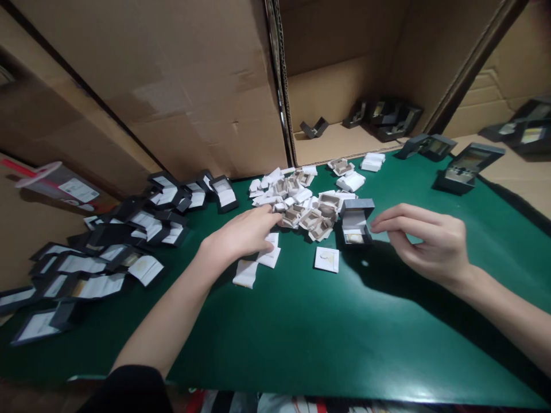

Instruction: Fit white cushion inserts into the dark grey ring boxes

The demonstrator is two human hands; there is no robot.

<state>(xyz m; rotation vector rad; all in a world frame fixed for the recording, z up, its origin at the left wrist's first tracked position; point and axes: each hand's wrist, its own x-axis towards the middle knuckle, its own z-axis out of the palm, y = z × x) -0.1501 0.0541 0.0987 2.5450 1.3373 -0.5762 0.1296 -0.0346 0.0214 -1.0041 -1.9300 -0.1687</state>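
My left hand (244,232) reaches across the green table mat (301,327) into a heap of small white and beige box inserts (301,203); its fingertips rest on the heap's left edge, fingers curled over pieces I cannot make out. My right hand (430,241) hovers just right of an open dark grey jewellery box (355,222), fingers spread and empty, not touching the box. A white card (326,259) lies flat in front of that box. Two white folded pieces (257,264) lie under my left wrist.
A large pile of open dark boxes with white linings (107,246) covers the left side. Cardboard walls (193,86) stand behind; an open carton (344,137) holds several dark boxes. More open grey boxes (465,169) sit at the far right.
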